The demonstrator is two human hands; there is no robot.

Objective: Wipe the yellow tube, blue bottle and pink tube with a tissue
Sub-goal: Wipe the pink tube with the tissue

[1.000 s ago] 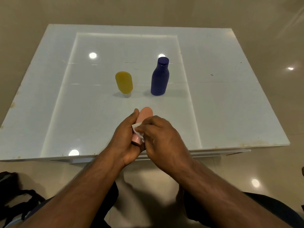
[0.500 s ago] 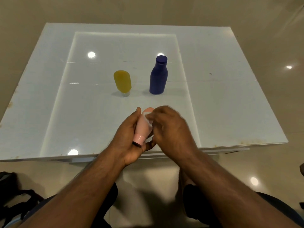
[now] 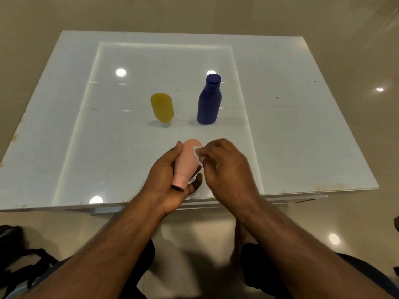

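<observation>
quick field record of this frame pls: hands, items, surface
left hand: grip closed around pink tube, cap end toward the person
right hand: pinches tissue against the tube's upper part
yellow tube: standing on its cap on the table, untouched
blue bottle: upright, right of yellow tube, apart from it
table: white, glossy
floor, lower left: dark bag

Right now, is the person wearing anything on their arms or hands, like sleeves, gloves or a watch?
No. Both forearms are bare all the way down, with no sleeves showing. The left hand and right hand have no gloves, and I see no watch, bracelet or ring on either.
</observation>
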